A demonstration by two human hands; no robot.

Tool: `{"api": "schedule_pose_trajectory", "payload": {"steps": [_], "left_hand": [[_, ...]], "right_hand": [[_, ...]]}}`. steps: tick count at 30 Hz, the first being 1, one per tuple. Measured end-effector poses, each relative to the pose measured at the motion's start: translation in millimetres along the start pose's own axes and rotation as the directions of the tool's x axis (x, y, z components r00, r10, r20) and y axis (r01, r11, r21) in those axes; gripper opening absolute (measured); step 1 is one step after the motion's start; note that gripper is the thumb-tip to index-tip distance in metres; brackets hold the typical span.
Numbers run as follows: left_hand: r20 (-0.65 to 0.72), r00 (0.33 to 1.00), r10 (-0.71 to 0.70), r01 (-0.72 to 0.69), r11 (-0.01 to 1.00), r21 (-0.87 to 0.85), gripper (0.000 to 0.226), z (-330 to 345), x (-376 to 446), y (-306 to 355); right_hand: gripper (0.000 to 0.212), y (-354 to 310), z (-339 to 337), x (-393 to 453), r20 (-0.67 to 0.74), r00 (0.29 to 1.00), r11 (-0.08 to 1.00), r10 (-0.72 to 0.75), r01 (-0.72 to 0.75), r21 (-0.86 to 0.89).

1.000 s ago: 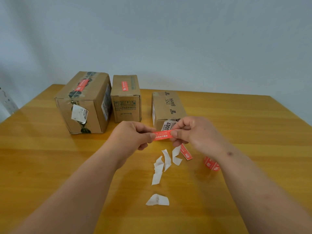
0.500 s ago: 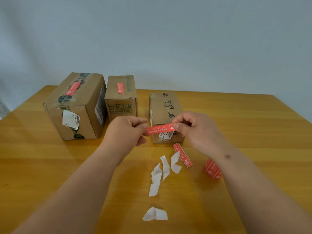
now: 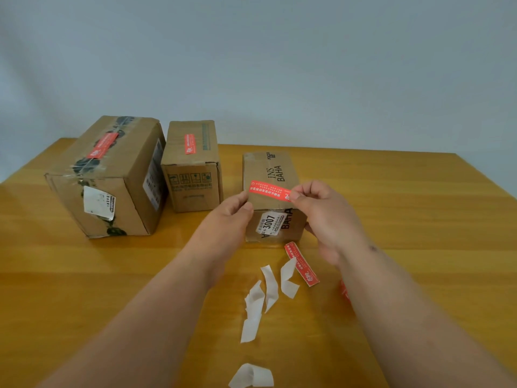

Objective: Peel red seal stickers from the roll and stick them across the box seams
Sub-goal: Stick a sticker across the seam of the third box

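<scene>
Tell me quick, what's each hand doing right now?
Left hand: pinches the left end of the red sticker.
Right hand: pinches the sticker's right end, above the box.

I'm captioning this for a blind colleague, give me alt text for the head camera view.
The left hand and right hand pinch a red seal sticker by its ends over the rightmost cardboard box. Two already stickered boxes stand left; white backing scraps litter the wooden table.

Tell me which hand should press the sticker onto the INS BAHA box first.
Left, probably. The left hand pinches the red sticker end right at the near left edge of the INS BAHA box top, so it can press there. The right hand holds its end taut just past the right edge.
</scene>
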State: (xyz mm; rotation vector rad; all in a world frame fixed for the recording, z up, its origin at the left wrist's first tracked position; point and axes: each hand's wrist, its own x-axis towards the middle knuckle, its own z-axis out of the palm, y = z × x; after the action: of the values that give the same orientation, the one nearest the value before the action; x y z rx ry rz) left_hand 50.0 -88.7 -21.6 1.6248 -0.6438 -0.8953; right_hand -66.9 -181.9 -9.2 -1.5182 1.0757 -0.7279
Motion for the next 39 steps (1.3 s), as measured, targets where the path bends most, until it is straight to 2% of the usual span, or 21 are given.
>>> {"api": "schedule_pose_trajectory", "payload": {"steps": [3, 6, 14, 18, 21, 23, 26, 29, 31, 33, 36, 39], "left_hand": [[-0.050, 0.999, 0.014, -0.015, 1.000, -0.018, 0.039, -6, 2, -1], [-0.119, 0.992, 0.036, -0.038, 0.999, -0.015, 0.037, -17, -1, 2], [-0.313, 0.948, 0.058, -0.054, 0.998, 0.023, 0.032, -53, -19, -3], [-0.334, 0.942, 0.021, -0.017, 1.000, 0.013, 0.027, -80, -30, -15], [-0.347, 0.938, 0.004, 0.016, 0.998, 0.055, 0.023, -102, -32, -23], [-0.348, 0.937, 0.022, 0.007, 0.997, 0.083, 0.032, -114, -35, -23], [-0.310, 0.941, 0.137, -0.069, 0.973, 0.221, 0.038, -121, -39, -18], [-0.228, 0.931, 0.286, -0.146, 0.862, 0.485, 0.022, -114, -43, -14], [-0.083, 0.954, 0.287, -0.159, 0.722, 0.674, 0.040, -108, -44, -15], [0.003, 0.969, 0.247, -0.167, 0.645, 0.746, 0.051, -107, -41, -17], [0.061, 0.974, 0.218, -0.189, 0.636, 0.748, 0.041, -114, -35, -15], [0.123, 0.968, 0.221, -0.220, 0.498, 0.839, 0.037, -116, -29, -10]], "right_hand": [[0.016, 1, 4, -5, 0.023, 1.000, 1.000, 0.008, -0.009, 0.027], [0.014, 0, 5, -16, 0.057, 0.998, 0.999, -0.017, 0.018, -0.026], [0.012, -16, 21, -59, 0.250, 0.967, 0.999, -0.044, 0.045, 0.004], [0.011, -20, 33, -77, 0.347, 0.937, 0.997, -0.038, 0.057, -0.046], [0.014, -23, 40, -82, 0.309, 0.948, 0.990, -0.073, 0.107, -0.093], [0.015, -24, 42, -82, 0.236, 0.962, 0.967, -0.136, 0.181, -0.179], [0.017, -27, 46, -76, 0.165, 0.969, 0.941, -0.185, 0.222, -0.254], [0.017, -29, 51, -67, 0.122, 0.972, 0.922, -0.202, 0.231, -0.310], [0.016, -28, 54, -58, 0.099, 0.974, 0.915, -0.205, 0.227, -0.335], [0.015, -25, 56, -51, 0.101, 0.978, 0.905, -0.184, 0.209, -0.370], [0.019, -18, 56, -47, 0.124, 0.979, 0.876, -0.159, 0.198, -0.439], [0.017, -16, 55, -48, 0.061, 0.980, 0.850, -0.190, 0.195, -0.490]]}}
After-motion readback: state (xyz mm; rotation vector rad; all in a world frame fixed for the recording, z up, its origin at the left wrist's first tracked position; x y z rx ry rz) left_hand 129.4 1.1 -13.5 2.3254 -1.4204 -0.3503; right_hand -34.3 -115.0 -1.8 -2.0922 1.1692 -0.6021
